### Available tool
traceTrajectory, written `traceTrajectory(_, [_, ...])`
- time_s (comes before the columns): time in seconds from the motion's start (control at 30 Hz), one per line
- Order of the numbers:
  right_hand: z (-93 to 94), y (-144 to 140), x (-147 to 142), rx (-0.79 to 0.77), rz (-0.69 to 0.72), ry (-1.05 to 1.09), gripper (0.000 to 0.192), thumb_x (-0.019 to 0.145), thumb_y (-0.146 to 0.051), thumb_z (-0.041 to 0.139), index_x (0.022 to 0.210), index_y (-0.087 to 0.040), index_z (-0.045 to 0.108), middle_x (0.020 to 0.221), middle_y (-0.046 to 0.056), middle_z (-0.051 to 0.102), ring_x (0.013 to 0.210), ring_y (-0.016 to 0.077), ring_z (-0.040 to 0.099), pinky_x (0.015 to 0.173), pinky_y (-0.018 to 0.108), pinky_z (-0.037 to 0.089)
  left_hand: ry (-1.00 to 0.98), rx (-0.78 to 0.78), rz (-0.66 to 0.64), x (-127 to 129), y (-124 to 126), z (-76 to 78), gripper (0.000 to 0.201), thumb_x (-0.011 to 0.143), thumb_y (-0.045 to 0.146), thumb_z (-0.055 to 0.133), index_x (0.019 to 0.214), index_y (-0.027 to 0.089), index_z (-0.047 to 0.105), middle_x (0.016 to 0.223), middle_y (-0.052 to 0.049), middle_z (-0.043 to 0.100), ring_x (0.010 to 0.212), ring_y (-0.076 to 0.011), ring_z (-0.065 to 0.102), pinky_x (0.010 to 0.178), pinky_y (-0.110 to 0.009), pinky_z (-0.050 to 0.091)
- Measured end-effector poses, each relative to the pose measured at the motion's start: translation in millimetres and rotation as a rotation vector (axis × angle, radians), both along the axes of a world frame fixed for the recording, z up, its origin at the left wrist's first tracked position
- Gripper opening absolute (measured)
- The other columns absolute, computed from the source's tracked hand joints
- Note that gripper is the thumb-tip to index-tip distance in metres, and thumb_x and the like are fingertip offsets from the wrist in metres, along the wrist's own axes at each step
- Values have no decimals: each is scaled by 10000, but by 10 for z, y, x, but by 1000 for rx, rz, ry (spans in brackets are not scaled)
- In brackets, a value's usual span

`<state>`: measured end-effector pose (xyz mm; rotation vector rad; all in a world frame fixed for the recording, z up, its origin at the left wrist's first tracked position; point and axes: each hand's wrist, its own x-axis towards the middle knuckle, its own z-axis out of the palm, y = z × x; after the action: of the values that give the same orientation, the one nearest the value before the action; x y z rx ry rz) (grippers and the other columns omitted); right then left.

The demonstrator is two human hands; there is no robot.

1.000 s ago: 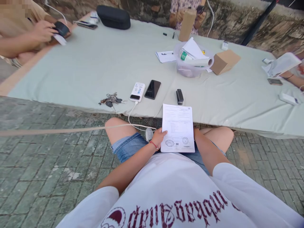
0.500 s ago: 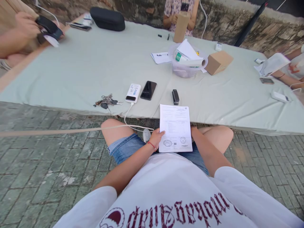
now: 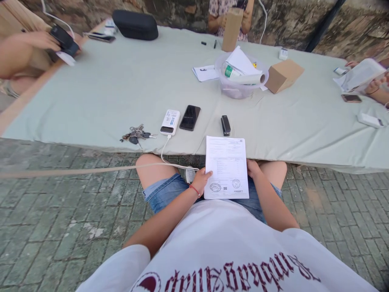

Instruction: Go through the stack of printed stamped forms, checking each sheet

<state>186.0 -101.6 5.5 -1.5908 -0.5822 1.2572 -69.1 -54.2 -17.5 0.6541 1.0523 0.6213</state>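
A thin stack of printed papers (image 3: pixel 227 162) with two round stamps lies over my lap, its far edge at the table's front. My left hand (image 3: pixel 201 180), a red string on the wrist, is closed on the left edge with the thumb on top. At the right edge, my right hand (image 3: pixel 254 168) holds the papers from the side, its fingers partly hidden behind them. Just beyond the stack, a black stapler (image 3: pixel 225 125) rests on the table. To its left are a black phone (image 3: pixel 190 117) and a white power bank (image 3: pixel 170 122) with a cable plugged in.
Keys (image 3: pixel 137 134) lie near the front edge of the covered table (image 3: pixel 121 89). Farther back stand a clear plastic basin (image 3: pixel 238 91) with papers and a roll, a cardboard box (image 3: pixel 285 76) and a black case (image 3: pixel 135 25). Other people sit at the left, far and right sides.
My right hand has come farther out from under the papers and now shows at their right edge. My left hand keeps its hold. The view has shifted slightly.
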Motion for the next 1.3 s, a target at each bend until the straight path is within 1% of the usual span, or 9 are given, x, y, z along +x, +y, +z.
traceTrajectory(0.1, [-186, 34, 104, -33, -42, 51, 328, 975, -448, 655, 1168, -186, 696, 1207, 97, 723, 1065, 264, 697, 915, 437, 598, 2, -3, 2, 13, 0, -9, 548, 556, 446, 959, 954, 132, 752, 1025, -145, 804, 957, -329, 748, 973, -529, 558])
traceTrajectory(0.2, [-322, -52, 146, -38, -101, 169, 317, 885, -513, 669, 996, -222, 726, 1019, 98, 800, 1018, 303, 734, 892, 435, 610, 45, 6, 16, 41, 4, -17, 544, 548, 444, 965, 942, 135, 751, 1009, -138, 804, 946, -326, 745, 966, -526, 559])
traceTrajectory(0.27, [-349, -146, 145, -22, -112, 245, 390, 851, -601, 654, 991, -242, 719, 987, 97, 811, 1054, 320, 743, 916, 455, 610, 63, 6, 23, 64, 3, -21, 538, 542, 439, 968, 929, 138, 749, 996, -133, 803, 937, -322, 745, 960, -521, 562])
traceTrajectory(0.4, [-306, -276, 148, -23, -48, 308, 537, 839, -733, 613, 1025, -241, 724, 1051, 110, 812, 1151, 336, 728, 967, 486, 597, 65, -1, 36, 103, -20, -17, 538, 542, 435, 965, 936, 140, 748, 1010, -132, 803, 937, -317, 746, 954, -516, 566])
traceTrajectory(0.57, [-301, -265, 199, 9, 10, 376, 457, 782, -598, 797, 1030, -217, 750, 1106, 101, 810, 1161, 325, 727, 1003, 462, 588, 62, 4, 33, 134, -46, 50, 529, 559, 422, 955, 960, 146, 748, 1057, -141, 800, 980, -328, 742, 978, -518, 558])
traceTrajectory(0.67, [-310, -240, 213, 5, 66, 385, 447, 772, -515, 848, 1073, -198, 761, 1121, 110, 808, 1086, 320, 756, 983, 470, 600, 85, 18, 22, 142, -44, 104, 480, 582, 408, 943, 932, 148, 743, 1053, -142, 801, 1007, -341, 739, 981, -519, 560])
traceTrajectory(0.8, [-304, -235, 186, 6, 69, 348, 455, 727, -440, 906, 1079, -183, 775, 1102, 112, 812, 1002, 314, 783, 957, 470, 618, 76, 31, 11, 144, -42, 140, 472, 590, 396, 933, 943, 150, 739, 1059, -140, 802, 1030, -346, 738, 987, -527, 562])
traceTrajectory(1.1, [-274, -250, 185, -11, 33, 321, 412, 700, -396, 917, 1013, -165, 783, 1025, 118, 822, 967, 340, 789, 950, 514, 622, 22, 40, -7, 168, -104, 152, 530, 564, 411, 952, 976, 137, 762, 1110, -159, 796, 1076, -375, 731, 1036, -566, 534])
traceTrajectory(1.3, [-237, -228, 185, -3, 34, 310, 392, 699, -390, 911, 1003, -178, 784, 1026, 102, 824, 935, 325, 792, 939, 500, 625, 34, 62, -2, 155, -111, 178, 537, 567, 418, 962, 982, 138, 768, 1122, -162, 794, 1091, -368, 728, 1048, -566, 526])
